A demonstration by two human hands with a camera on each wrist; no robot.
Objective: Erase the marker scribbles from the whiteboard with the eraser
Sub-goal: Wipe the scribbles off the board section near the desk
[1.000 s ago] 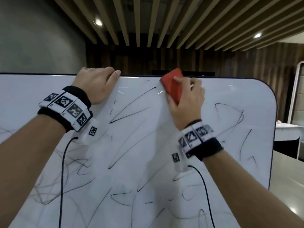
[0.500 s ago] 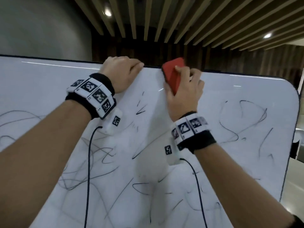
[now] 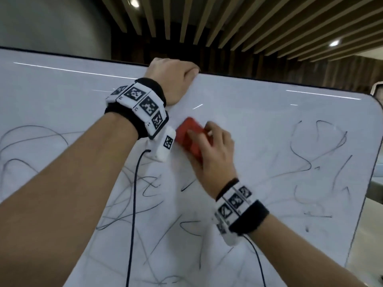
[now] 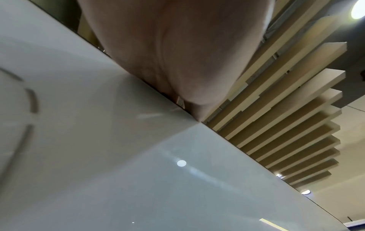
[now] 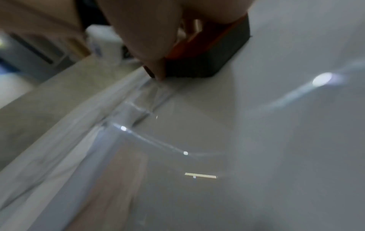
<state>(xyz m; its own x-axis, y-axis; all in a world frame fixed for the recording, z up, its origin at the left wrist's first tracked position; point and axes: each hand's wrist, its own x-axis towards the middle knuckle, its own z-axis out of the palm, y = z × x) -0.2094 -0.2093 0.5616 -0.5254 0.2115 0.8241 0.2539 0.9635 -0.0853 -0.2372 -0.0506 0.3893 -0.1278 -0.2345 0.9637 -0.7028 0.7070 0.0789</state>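
Right grip clamping the red eraser, pad flat on the whiteboard.
Left hand is hooking the top edge, likely steadying it; scribbles remaining right and below.

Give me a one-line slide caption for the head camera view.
Right hand wipes a red eraser across the scribbled whiteboard while the left hand grips its top edge.
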